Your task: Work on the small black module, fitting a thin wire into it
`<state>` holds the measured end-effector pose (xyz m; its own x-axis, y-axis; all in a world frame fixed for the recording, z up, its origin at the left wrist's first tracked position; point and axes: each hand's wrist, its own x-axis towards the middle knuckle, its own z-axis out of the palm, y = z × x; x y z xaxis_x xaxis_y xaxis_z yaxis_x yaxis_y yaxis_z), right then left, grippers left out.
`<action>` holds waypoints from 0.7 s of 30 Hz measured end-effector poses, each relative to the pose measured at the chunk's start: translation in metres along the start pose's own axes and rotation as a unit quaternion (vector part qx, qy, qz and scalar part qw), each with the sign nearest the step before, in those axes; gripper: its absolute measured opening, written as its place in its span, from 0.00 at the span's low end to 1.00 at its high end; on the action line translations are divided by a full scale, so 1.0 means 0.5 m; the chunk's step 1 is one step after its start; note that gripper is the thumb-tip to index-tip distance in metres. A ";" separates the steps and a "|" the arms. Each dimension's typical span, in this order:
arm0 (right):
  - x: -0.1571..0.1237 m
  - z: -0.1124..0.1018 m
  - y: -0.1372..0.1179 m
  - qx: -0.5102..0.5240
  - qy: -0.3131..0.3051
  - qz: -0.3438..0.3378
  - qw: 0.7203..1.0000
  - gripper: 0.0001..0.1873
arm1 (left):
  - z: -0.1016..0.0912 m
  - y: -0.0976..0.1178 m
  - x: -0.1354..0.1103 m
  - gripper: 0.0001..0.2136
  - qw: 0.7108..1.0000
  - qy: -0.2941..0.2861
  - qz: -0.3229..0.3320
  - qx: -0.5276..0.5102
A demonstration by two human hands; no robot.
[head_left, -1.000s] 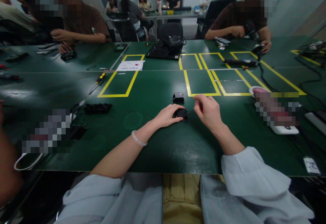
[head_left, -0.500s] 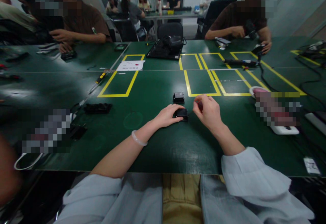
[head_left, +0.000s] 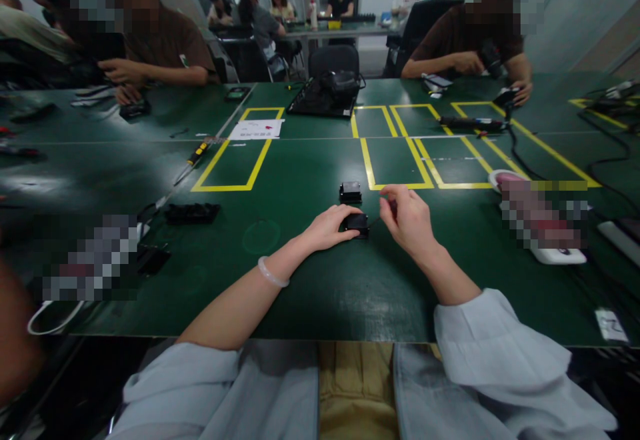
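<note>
On the green table in front of me lies a small black box-shaped part [head_left: 358, 225]. My left hand [head_left: 331, 228] grips it from the left, with the thumb on its near side and the fingers over its far side. Just to its right is my right hand [head_left: 407, 219], fingers curled in a pinch around a small dark tool [head_left: 393, 207]. A thin shaft seems to point from that hand toward the held part; most of the tool is hidden by the fingers. A second black box-shaped part [head_left: 351, 192] stands right behind the first, untouched.
A long black part [head_left: 192, 213] lies to the left, near a yellow-and-black screwdriver [head_left: 198, 153]. A phone on a white base [head_left: 557, 255] sits at right. Yellow tape [head_left: 223, 188] marks rectangles on the table. Across it, co-workers handle dark devices [head_left: 134, 108].
Both hands stay in almost the same place. The right fingers shift very slightly around the small tool; the black part has not moved.
</note>
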<state>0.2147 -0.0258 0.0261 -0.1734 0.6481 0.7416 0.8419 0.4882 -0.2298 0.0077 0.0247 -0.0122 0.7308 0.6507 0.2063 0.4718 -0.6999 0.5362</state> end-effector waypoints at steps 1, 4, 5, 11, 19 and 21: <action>0.001 0.000 0.000 0.002 0.003 -0.002 1.000 0.08 | 0.000 0.000 0.000 0.19 1.000 0.001 0.000 0.000; 0.003 0.000 -0.001 0.006 0.011 -0.010 1.000 0.09 | 0.000 0.000 0.000 0.19 1.000 0.002 0.000 -0.001; 0.003 -0.001 -0.001 0.005 0.010 -0.011 1.000 0.09 | 0.000 0.000 0.000 0.19 1.000 0.001 -0.001 -0.001; 0.002 -0.002 -0.001 0.001 -0.008 -0.009 1.000 0.06 | 0.001 0.001 0.001 0.19 1.000 0.001 0.001 0.001; 0.002 -0.005 0.000 -0.003 -0.028 0.001 1.000 0.07 | 0.002 -0.004 -0.001 0.19 1.000 0.005 0.008 0.000; 0.003 -0.004 0.000 -0.002 -0.025 -0.002 1.000 0.06 | 0.001 -0.003 0.000 0.19 1.000 0.001 0.006 -0.001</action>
<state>0.2154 -0.0263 0.0285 -0.2026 0.6750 0.7095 0.8430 0.4889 -0.2244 0.0072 0.0256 -0.0137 0.7361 0.6421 0.2139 0.4620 -0.7077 0.5346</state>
